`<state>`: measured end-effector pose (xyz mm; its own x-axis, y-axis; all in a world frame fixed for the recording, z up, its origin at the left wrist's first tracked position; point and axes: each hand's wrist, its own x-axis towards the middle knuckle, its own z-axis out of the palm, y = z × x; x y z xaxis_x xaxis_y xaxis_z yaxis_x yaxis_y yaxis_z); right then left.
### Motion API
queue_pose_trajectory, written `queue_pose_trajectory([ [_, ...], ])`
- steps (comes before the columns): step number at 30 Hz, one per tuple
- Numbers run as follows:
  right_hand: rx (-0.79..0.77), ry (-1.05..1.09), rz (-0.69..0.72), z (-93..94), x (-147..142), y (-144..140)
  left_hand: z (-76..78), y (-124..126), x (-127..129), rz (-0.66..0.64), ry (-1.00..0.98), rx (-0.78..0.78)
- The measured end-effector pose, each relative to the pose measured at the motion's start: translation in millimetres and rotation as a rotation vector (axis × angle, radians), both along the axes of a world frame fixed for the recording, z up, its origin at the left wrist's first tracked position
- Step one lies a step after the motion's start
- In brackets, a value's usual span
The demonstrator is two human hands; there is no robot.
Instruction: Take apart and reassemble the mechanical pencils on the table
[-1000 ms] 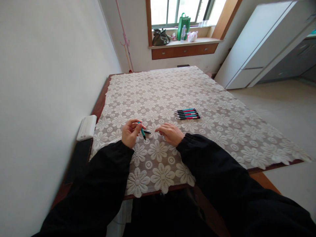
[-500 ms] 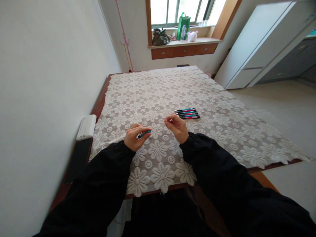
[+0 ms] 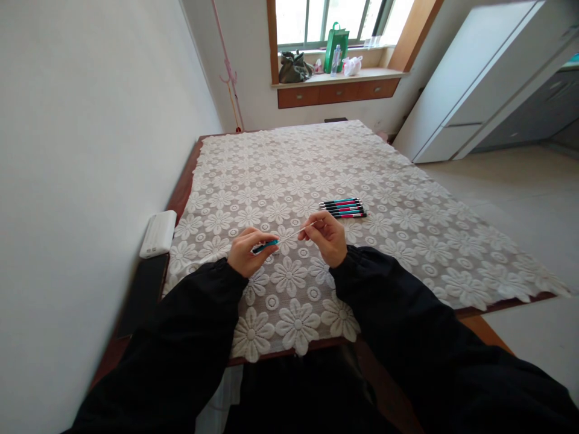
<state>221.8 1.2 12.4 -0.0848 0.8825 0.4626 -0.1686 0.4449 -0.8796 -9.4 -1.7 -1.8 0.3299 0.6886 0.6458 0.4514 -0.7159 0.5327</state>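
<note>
The left hand [image 3: 246, 250] pinches a teal pen barrel [image 3: 265, 245] just above the lace-covered bench [image 3: 407, 241]. The right hand [image 3: 326, 236] grips a thin pale refill [image 3: 299, 231] whose tip points at the barrel's open end. At one o'clock from the right hand lies a row of pens [image 3: 344, 208], just beside its knuckles. A white box [image 3: 158, 233] sits at the bench's left edge, against the wall. The cloth lies open toward twelve and three o'clock. Half a second ago the refill did not show; the right hand has since dropped slightly, toward the barrel.
</note>
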Motion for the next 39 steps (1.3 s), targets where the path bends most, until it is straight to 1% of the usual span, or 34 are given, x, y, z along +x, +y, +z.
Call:
queue_pose_trajectory([
  [18,0.016,0.025,-0.029,1.2,2.6,0.1,3.3,-0.9,0.4,0.042,0.024,-0.004],
  [21,0.006,0.005,-0.037,-0.4,3.2,0.6,3.1,-0.7,0.3,0.044,0.033,-0.008],
  [27,-0.009,-0.028,0.003,-4.0,2.5,1.9,3.2,-0.5,0.0,0.048,0.041,-0.009],
  [33,-0.038,-0.062,-0.027,-6.1,2.2,3.3,3.9,-1.3,0.1,0.035,0.034,0.002],
  [36,-0.028,-0.082,-0.001,-6.4,1.7,2.8,4.5,-1.3,0.5,0.018,0.037,0.004],
  [39,0.012,-0.159,0.071,-4.9,1.1,0.2,4.6,-0.8,0.6,0.002,0.034,0.010],
])
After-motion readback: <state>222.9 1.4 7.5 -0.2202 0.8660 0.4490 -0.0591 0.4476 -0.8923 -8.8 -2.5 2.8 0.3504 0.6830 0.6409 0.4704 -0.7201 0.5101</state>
